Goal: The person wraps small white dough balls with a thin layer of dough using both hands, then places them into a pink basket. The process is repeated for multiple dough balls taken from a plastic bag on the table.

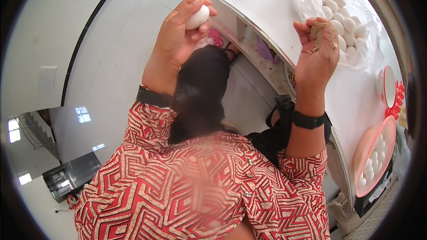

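Note:
A white egg with a small mark on its shell is held in the curled fingers of my left hand, raised over the floor beside the table's edge. My right hand, palm up over the white table, grips a crumpled tan piece, perhaps paper or husk; its material is unclear. Just beyond that hand lies a clear plastic bag full of white eggs, partly hidden by my fingers.
A pink plastic basin holding white eggs stands at the table's right end. Near it are a white bowl and a red plastic item. Under the table, a pink container sits by more eggs, with a purple bag on a shelf.

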Action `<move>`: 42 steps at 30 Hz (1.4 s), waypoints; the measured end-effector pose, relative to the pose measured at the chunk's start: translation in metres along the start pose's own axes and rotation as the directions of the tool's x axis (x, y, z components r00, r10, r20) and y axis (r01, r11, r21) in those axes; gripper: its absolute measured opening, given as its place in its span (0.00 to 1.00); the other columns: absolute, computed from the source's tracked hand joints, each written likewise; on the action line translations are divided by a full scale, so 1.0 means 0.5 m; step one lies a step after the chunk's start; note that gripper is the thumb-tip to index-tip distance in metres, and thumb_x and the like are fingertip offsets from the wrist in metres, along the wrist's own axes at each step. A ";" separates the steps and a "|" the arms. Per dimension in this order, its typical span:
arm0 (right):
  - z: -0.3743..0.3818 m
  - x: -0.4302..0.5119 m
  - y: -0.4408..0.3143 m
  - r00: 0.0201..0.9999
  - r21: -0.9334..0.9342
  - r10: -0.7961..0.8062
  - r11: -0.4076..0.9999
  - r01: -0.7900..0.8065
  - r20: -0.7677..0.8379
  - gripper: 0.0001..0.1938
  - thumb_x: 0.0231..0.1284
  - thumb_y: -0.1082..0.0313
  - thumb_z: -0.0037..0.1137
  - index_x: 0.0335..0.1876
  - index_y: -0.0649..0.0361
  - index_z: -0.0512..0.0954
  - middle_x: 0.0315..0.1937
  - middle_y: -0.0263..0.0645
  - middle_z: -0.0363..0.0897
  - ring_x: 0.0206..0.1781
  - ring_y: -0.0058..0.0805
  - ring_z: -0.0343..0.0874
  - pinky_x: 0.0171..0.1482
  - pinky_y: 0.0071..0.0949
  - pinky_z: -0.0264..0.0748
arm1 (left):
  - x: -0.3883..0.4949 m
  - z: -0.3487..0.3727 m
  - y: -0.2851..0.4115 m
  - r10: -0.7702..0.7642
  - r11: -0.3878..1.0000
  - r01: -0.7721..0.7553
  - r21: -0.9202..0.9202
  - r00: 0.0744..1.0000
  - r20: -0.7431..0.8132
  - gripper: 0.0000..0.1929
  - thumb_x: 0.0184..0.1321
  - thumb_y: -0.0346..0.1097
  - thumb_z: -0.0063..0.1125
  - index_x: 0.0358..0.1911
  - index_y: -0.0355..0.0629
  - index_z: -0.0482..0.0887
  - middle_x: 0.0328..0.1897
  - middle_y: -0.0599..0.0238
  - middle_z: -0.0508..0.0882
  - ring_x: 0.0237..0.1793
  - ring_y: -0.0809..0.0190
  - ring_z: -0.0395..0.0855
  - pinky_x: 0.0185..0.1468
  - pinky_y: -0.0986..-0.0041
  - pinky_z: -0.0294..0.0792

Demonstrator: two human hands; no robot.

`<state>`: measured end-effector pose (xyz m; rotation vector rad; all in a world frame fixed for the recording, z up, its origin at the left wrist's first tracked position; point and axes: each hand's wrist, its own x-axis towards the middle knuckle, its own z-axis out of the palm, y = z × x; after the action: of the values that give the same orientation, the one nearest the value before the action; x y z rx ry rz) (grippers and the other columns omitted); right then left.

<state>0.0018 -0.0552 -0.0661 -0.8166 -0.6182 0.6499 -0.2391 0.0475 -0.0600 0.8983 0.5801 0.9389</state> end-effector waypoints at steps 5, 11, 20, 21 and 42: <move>0.006 -0.008 -0.005 0.999 -0.139 -0.047 0.989 0.044 -0.015 0.13 0.78 0.62 0.41 0.48 0.65 0.73 0.40 0.42 0.78 0.38 0.33 0.82 0.53 0.37 0.81 | -0.008 -0.151 -0.067 -0.207 0.972 0.225 0.070 0.957 -0.202 0.15 0.75 0.41 0.46 0.52 0.37 0.78 0.42 0.58 0.82 0.34 0.65 0.79 0.35 0.78 0.72; 0.011 -0.017 -0.005 0.998 -0.219 -0.054 0.974 0.055 0.010 0.15 0.78 0.61 0.40 0.49 0.66 0.73 0.40 0.42 0.77 0.39 0.32 0.81 0.54 0.37 0.80 | -0.033 -0.308 -0.154 -0.404 0.884 0.462 0.074 0.834 -0.376 0.14 0.71 0.35 0.54 0.57 0.41 0.75 0.46 0.66 0.80 0.42 0.63 0.81 0.46 0.76 0.74; 0.034 -0.024 -0.002 0.998 -0.324 -0.051 0.944 0.056 0.024 0.15 0.79 0.61 0.38 0.49 0.66 0.74 0.41 0.43 0.77 0.40 0.30 0.81 0.53 0.39 0.81 | -0.076 -0.482 -0.312 -0.406 0.676 0.671 0.305 0.684 -0.605 0.16 0.63 0.30 0.59 0.54 0.44 0.77 0.43 0.64 0.80 0.38 0.63 0.81 0.40 0.74 0.77; 0.039 -0.025 -0.003 0.998 -0.340 -0.053 0.938 0.063 0.038 0.16 0.79 0.61 0.38 0.49 0.66 0.74 0.41 0.43 0.78 0.40 0.30 0.81 0.53 0.39 0.81 | -0.083 -0.502 -0.331 -0.383 0.624 0.680 0.384 0.695 -0.608 0.16 0.64 0.30 0.58 0.55 0.45 0.77 0.41 0.64 0.81 0.34 0.65 0.81 0.38 0.75 0.77; 0.096 -0.034 -0.009 0.994 -0.480 0.002 0.876 0.053 0.113 0.18 0.78 0.57 0.39 0.48 0.67 0.73 0.39 0.43 0.75 0.39 0.32 0.79 0.53 0.37 0.78 | -0.128 -0.524 -0.367 -0.109 0.205 0.395 0.896 0.919 -0.380 0.13 0.58 0.32 0.56 0.46 0.41 0.79 0.48 0.39 0.80 0.51 0.40 0.80 0.52 0.56 0.73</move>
<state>-0.0421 -0.0480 -0.0409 -1.2421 -0.9118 0.5226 -0.3895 0.0422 -0.3495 1.7527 1.5987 0.2384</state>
